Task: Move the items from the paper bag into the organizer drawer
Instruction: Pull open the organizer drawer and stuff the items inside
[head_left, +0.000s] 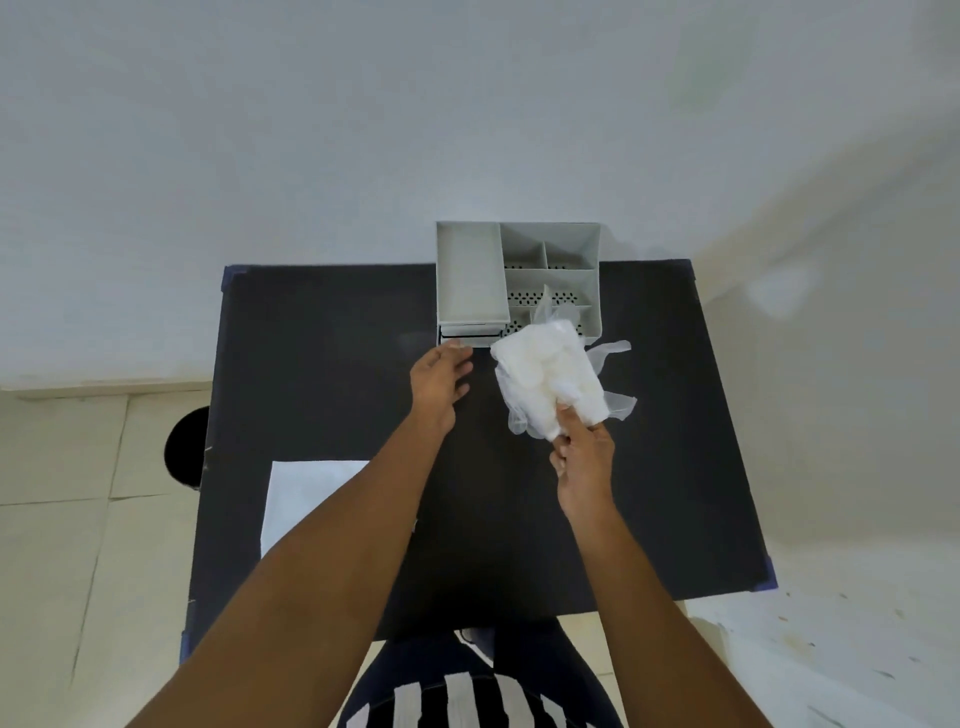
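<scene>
Grey organizer (470, 275), white packet (545, 379), black table (322, 364).

A dark counter (322, 364) with two things resting on it.
At the far edge, a little right of centre, stands a grey organizer (470, 275) with open compartments on top and a small drawer (470, 332) at its base; on the near left lies a flat white paper bag (306, 499); blue tape shows at the counter's corners.
</scene>
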